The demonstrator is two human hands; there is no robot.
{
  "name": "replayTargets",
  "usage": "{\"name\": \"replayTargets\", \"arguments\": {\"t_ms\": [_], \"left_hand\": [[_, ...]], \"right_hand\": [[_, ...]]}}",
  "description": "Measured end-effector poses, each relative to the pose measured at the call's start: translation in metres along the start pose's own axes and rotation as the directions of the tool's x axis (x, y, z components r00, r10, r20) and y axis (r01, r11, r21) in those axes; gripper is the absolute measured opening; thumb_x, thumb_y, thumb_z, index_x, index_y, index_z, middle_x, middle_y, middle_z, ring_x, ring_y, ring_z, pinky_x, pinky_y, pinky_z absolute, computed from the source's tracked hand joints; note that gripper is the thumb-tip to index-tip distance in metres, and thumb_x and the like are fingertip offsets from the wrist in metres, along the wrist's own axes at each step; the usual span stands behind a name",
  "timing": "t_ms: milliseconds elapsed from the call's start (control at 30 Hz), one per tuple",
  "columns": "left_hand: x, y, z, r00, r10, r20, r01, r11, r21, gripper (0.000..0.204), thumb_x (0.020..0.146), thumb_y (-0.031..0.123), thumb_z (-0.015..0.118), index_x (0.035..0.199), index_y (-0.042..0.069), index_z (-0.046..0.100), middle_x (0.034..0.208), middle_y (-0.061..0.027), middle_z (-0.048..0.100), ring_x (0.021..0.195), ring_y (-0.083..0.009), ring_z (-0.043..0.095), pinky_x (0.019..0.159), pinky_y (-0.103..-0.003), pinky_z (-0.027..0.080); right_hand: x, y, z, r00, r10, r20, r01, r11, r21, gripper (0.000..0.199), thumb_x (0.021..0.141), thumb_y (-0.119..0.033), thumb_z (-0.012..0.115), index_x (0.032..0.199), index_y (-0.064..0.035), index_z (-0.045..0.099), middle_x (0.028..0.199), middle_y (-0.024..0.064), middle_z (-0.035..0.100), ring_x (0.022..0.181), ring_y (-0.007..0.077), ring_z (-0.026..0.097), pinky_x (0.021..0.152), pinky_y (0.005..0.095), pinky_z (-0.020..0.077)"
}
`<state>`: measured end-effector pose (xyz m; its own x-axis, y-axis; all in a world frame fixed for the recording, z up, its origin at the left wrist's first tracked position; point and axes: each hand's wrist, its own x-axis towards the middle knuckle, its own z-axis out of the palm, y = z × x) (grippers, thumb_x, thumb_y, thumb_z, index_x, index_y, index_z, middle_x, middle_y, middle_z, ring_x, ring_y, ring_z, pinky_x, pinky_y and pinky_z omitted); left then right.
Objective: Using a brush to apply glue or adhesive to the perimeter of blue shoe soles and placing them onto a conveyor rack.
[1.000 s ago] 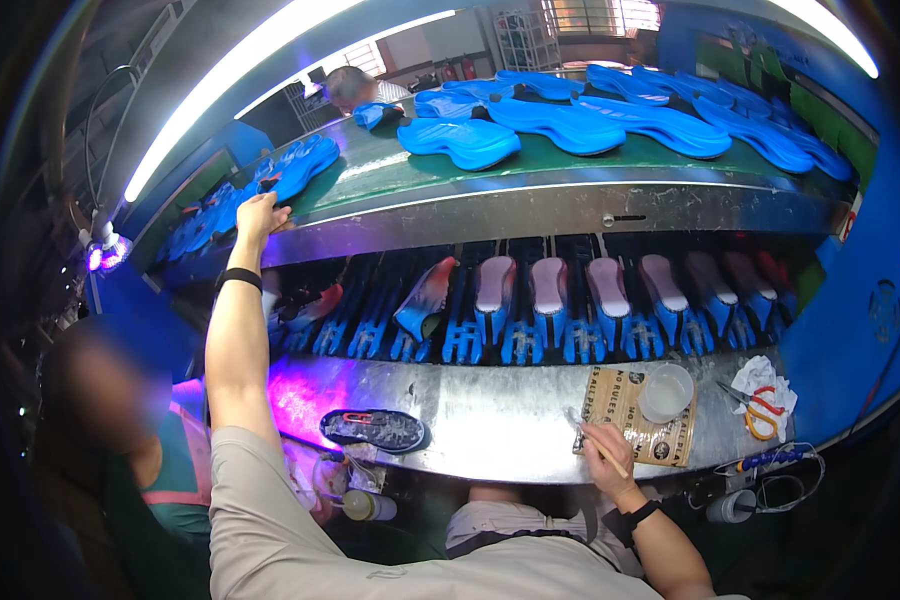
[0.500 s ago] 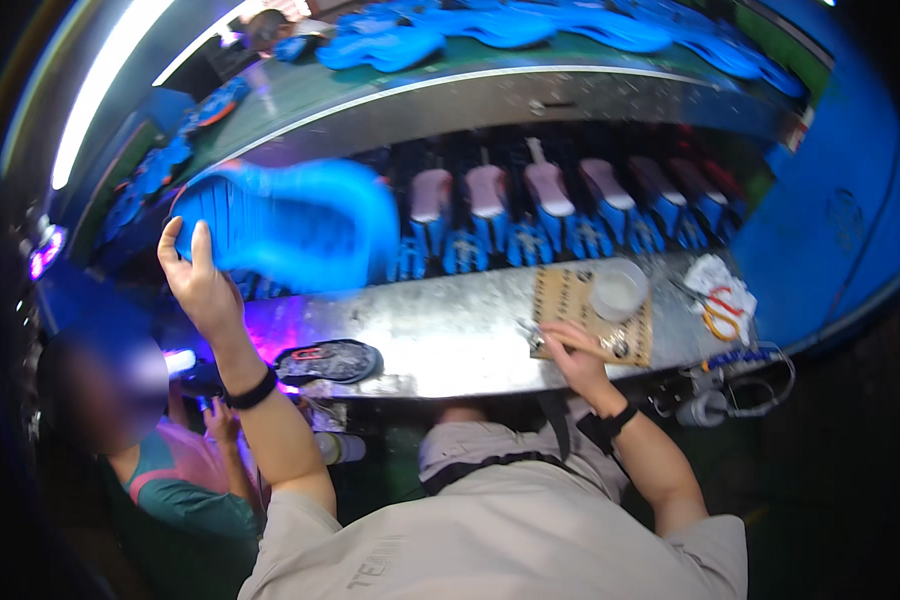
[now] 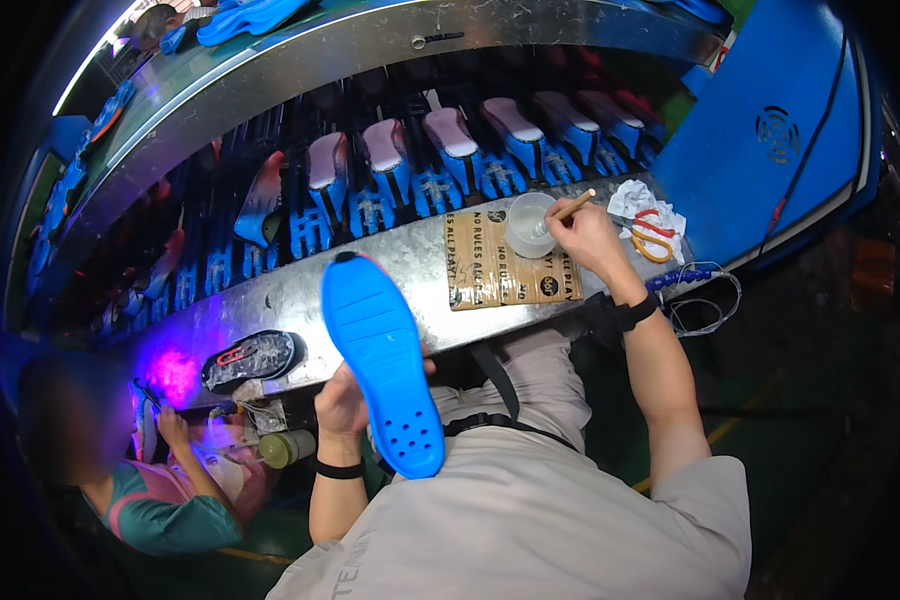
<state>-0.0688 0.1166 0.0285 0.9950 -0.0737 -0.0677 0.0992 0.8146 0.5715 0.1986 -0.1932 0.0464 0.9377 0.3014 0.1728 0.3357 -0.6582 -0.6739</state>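
Clasping a flat blue sole, the left hand hung lower-centre; the right hand pinched a wooden-handled brush.

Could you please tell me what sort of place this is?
Probably a shoe factory: shoe uppers stand in a row beyond the metal bench, the left hand holds a blue sole, and the right hand holds a brush at a tub.

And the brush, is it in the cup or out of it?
In: the right hand holds the brush, its tip inside the rim of the cup. Whether it touches bottom, I cannot tell.
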Motion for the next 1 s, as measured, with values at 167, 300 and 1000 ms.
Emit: {"name": "replayTargets", "arguments": {"t_ms": [167, 300, 1000], "left_hand": [[-0.019, -0.007, -0.026, 0.993, -0.114, -0.031, 0.118, 0.969, 0.215, 0.088, 0.090, 0.021, 0.069, 0.160, -0.001, 0.020, 0.151, -0.0217, 0.047, 0.131, -0.0326, 0.058, 0.110, -0.044, 0.048], [-0.015, -0.003, -0.021, 0.993, 0.009, -0.115, 0.005, 0.992, 0.123, 0.086, 0.091, 0.015, 0.068, 0.161, 0.003, 0.021, 0.149, -0.0182, 0.050, 0.129, -0.0286, 0.059, 0.108, -0.041, 0.050], [-0.013, 0.011, 0.015, 0.991, 0.003, -0.135, 0.017, 0.989, 0.149, 0.087, 0.089, 0.025, 0.071, 0.160, 0.002, 0.024, 0.147, -0.0196, 0.051, 0.129, -0.0290, 0.059, 0.108, -0.042, 0.051]], "right_hand": [[-0.006, -0.015, -0.004, 0.998, -0.029, -0.050, 0.030, 0.999, 0.019, 0.019, 0.089, -0.024, 0.066, 0.093, -0.0069, 0.072, 0.075, 0.0173, 0.070, 0.073, 0.0358, 0.070, 0.065, 0.0423, 0.0530], [-0.012, -0.027, 0.000, 0.994, -0.088, -0.068, 0.081, 0.992, -0.093, 0.014, 0.089, -0.018, 0.070, 0.094, -0.0049, 0.073, 0.076, 0.0159, 0.070, 0.070, 0.0302, 0.070, 0.064, 0.0375, 0.0531], [-0.041, -0.120, 0.058, 0.739, -0.673, 0.029, 0.585, 0.662, 0.469, 0.016, 0.083, -0.004, 0.074, 0.099, -0.0011, 0.075, 0.090, 0.0110, 0.073, 0.082, 0.0274, 0.067, 0.075, 0.0372, 0.0529]]}}
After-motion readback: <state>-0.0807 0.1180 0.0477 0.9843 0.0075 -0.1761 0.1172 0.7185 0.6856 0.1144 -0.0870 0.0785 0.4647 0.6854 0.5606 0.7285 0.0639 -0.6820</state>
